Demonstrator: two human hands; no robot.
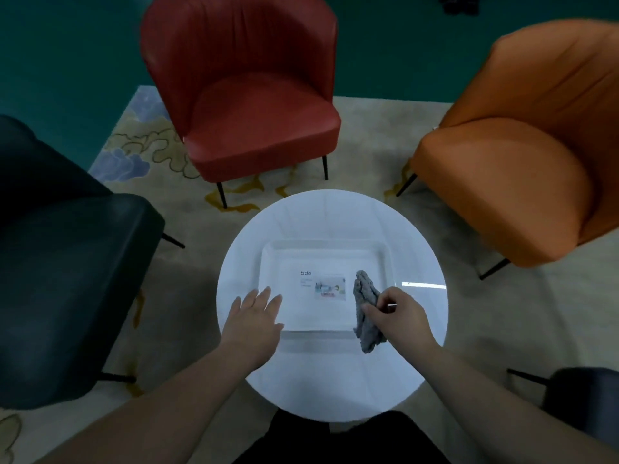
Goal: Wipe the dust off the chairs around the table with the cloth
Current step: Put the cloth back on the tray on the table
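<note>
A grey cloth (365, 293) hangs crumpled over the right end of a white tray (321, 251) on the round white table (418, 329). My right hand (398, 319) pinches the cloth between thumb and fingers. My left hand (253, 318) lies flat with straight fingers on the tray's left edge. Three chairs stand around the table: a red chair (248, 105) at the far side, an orange chair (512, 162) on the right, a dark chair (63, 256) on the left.
A printed label (323, 286) lies in the tray. A patterned beige rug (160, 152) covers the floor under the furniture, with teal floor beyond. Part of another dark chair (582, 396) shows at the lower right.
</note>
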